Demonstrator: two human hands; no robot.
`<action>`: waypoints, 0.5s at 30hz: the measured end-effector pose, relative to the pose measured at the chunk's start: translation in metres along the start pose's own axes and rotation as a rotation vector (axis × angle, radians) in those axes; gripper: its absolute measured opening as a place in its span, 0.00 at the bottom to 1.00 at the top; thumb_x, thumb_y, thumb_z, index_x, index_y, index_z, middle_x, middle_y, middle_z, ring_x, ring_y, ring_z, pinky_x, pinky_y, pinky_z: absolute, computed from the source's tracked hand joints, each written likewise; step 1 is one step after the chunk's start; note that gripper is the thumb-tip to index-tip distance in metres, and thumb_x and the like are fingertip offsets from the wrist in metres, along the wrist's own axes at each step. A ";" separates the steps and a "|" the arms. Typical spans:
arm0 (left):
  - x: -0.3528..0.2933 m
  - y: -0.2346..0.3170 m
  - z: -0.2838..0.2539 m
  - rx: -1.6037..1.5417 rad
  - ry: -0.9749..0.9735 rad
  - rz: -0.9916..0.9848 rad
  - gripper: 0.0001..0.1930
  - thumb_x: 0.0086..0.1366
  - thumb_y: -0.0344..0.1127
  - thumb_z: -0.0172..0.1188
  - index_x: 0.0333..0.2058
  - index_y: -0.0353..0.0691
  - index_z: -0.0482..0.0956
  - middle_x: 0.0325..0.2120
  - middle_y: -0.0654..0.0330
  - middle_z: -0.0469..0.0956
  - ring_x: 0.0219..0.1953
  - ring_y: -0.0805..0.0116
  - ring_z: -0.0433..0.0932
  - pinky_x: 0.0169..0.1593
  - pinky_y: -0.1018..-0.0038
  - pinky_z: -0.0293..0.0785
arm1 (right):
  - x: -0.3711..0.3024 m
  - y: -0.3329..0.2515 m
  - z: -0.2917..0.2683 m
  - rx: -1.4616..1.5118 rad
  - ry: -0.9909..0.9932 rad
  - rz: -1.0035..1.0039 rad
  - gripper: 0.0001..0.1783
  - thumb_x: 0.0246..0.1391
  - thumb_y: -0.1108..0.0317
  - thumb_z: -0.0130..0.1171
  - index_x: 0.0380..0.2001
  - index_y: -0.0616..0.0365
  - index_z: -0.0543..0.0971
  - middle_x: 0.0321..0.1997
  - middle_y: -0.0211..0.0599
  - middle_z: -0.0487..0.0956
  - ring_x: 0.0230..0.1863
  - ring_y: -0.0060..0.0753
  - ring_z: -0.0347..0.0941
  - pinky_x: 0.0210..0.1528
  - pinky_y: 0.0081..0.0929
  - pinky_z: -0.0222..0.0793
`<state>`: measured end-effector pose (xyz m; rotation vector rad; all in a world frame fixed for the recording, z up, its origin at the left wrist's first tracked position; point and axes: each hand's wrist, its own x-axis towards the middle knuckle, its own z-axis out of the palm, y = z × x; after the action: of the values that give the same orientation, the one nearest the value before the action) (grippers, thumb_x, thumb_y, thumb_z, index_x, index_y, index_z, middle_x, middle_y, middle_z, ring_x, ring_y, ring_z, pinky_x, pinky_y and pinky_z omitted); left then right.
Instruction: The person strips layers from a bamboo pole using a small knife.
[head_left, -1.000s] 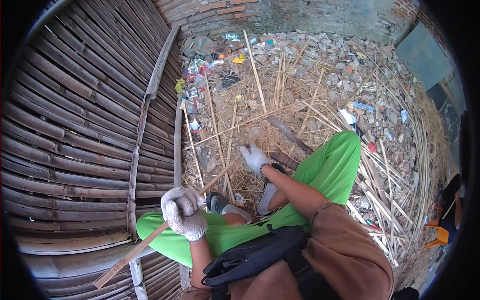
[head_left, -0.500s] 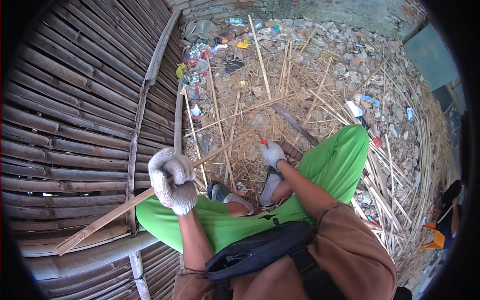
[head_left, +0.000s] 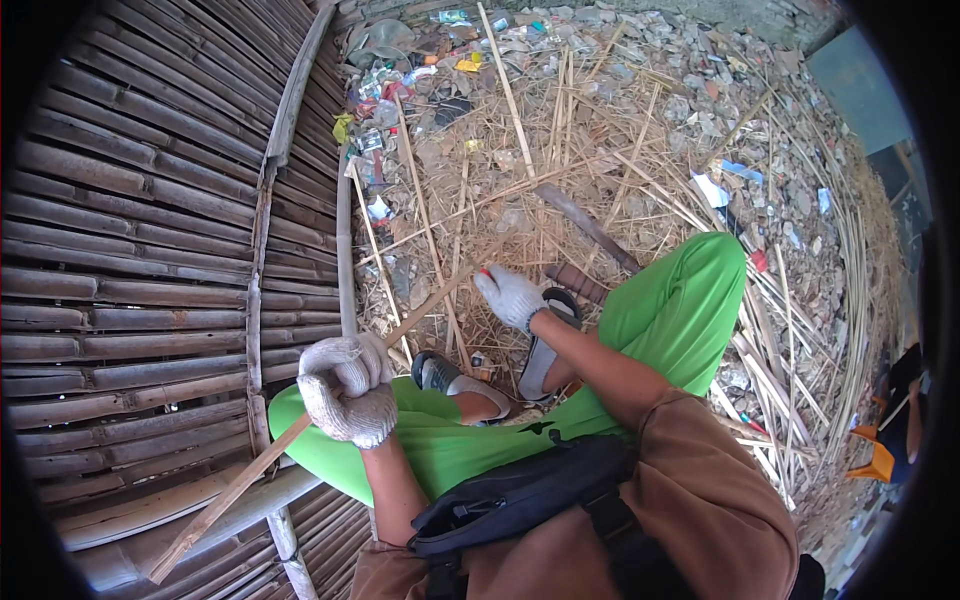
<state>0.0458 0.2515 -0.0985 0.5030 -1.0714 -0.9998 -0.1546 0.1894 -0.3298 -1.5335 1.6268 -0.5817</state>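
Note:
My left hand, in a white knit glove, is closed around a long thin bamboo strip. The strip runs from the lower left over the bamboo platform, across my green trouser leg, and out toward the littered ground. My right hand, also gloved, is stretched forward beside the strip's far end, just above my sandalled foot. Its fingers are bent, with a small red spot at the tip. Whether it grips the strip is unclear.
I sit at the edge of a slatted bamboo platform. The ground ahead is strewn with bamboo slivers, rubble and plastic litter. A dark blade-like piece lies past my right hand. A black pouch hangs at my front.
My left hand drew the strip back and upward over the platform, then lowered slightly. My right hand stayed near the strip's far end, shifting a little.

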 end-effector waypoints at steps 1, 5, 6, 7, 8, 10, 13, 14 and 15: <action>-0.001 0.000 -0.001 0.014 0.005 0.009 0.27 0.81 0.56 0.49 0.35 0.36 0.80 0.13 0.71 0.56 0.14 0.74 0.56 0.18 0.71 0.58 | -0.002 -0.006 0.001 0.004 0.011 -0.034 0.34 0.74 0.38 0.42 0.49 0.60 0.80 0.44 0.64 0.84 0.47 0.69 0.81 0.51 0.60 0.74; 0.000 -0.001 0.001 0.026 0.022 0.016 0.26 0.81 0.55 0.49 0.32 0.38 0.78 0.12 0.70 0.56 0.14 0.73 0.57 0.18 0.71 0.58 | -0.018 -0.042 -0.005 0.116 -0.083 -0.196 0.33 0.75 0.39 0.43 0.46 0.60 0.81 0.41 0.60 0.84 0.46 0.68 0.80 0.50 0.57 0.75; 0.000 -0.002 -0.002 0.025 0.024 0.016 0.26 0.81 0.55 0.49 0.32 0.38 0.78 0.12 0.70 0.56 0.14 0.73 0.57 0.18 0.71 0.58 | -0.018 -0.045 -0.009 0.034 -0.075 -0.164 0.34 0.75 0.39 0.43 0.45 0.61 0.82 0.41 0.61 0.84 0.47 0.68 0.80 0.50 0.58 0.75; -0.001 -0.002 -0.008 0.018 -0.006 0.019 0.26 0.81 0.55 0.49 0.32 0.38 0.78 0.12 0.70 0.56 0.14 0.73 0.57 0.18 0.72 0.58 | -0.017 -0.046 -0.011 -0.049 -0.068 -0.132 0.34 0.75 0.39 0.42 0.45 0.61 0.82 0.41 0.62 0.84 0.47 0.68 0.81 0.51 0.58 0.75; 0.000 -0.002 -0.011 0.011 -0.038 0.023 0.26 0.81 0.54 0.49 0.33 0.38 0.78 0.12 0.69 0.56 0.14 0.73 0.57 0.18 0.72 0.58 | -0.008 -0.043 -0.013 -0.056 -0.015 -0.124 0.32 0.75 0.41 0.43 0.44 0.57 0.84 0.38 0.58 0.86 0.40 0.66 0.83 0.47 0.59 0.76; -0.001 0.000 -0.014 0.006 -0.033 0.022 0.25 0.81 0.54 0.49 0.33 0.38 0.78 0.12 0.69 0.56 0.14 0.73 0.57 0.18 0.72 0.58 | -0.008 -0.034 -0.014 -0.062 -0.020 -0.145 0.32 0.75 0.41 0.42 0.44 0.57 0.84 0.39 0.58 0.86 0.40 0.66 0.83 0.48 0.59 0.76; -0.008 0.001 -0.024 0.019 -0.005 0.002 0.25 0.81 0.54 0.49 0.34 0.38 0.79 0.12 0.70 0.56 0.14 0.74 0.56 0.19 0.72 0.59 | -0.023 -0.042 -0.004 -0.143 -0.020 -0.253 0.32 0.75 0.41 0.40 0.44 0.57 0.85 0.39 0.57 0.86 0.44 0.65 0.83 0.50 0.61 0.75; -0.005 -0.001 -0.024 0.010 -0.012 0.008 0.24 0.81 0.53 0.50 0.35 0.37 0.79 0.12 0.70 0.56 0.14 0.74 0.56 0.19 0.72 0.59 | -0.018 -0.033 0.002 -0.119 -0.012 -0.220 0.32 0.75 0.42 0.40 0.44 0.57 0.85 0.40 0.57 0.86 0.44 0.65 0.83 0.51 0.61 0.75; -0.001 -0.003 -0.024 0.002 -0.023 0.025 0.24 0.81 0.53 0.50 0.36 0.37 0.80 0.12 0.70 0.56 0.14 0.74 0.56 0.19 0.72 0.59 | -0.008 -0.026 0.007 -0.096 0.000 -0.197 0.32 0.76 0.43 0.40 0.44 0.57 0.85 0.40 0.56 0.86 0.45 0.64 0.82 0.52 0.60 0.74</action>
<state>0.0657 0.2479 -0.1111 0.4804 -1.0965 -0.9848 -0.1342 0.1948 -0.3114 -1.7775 1.5330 -0.6166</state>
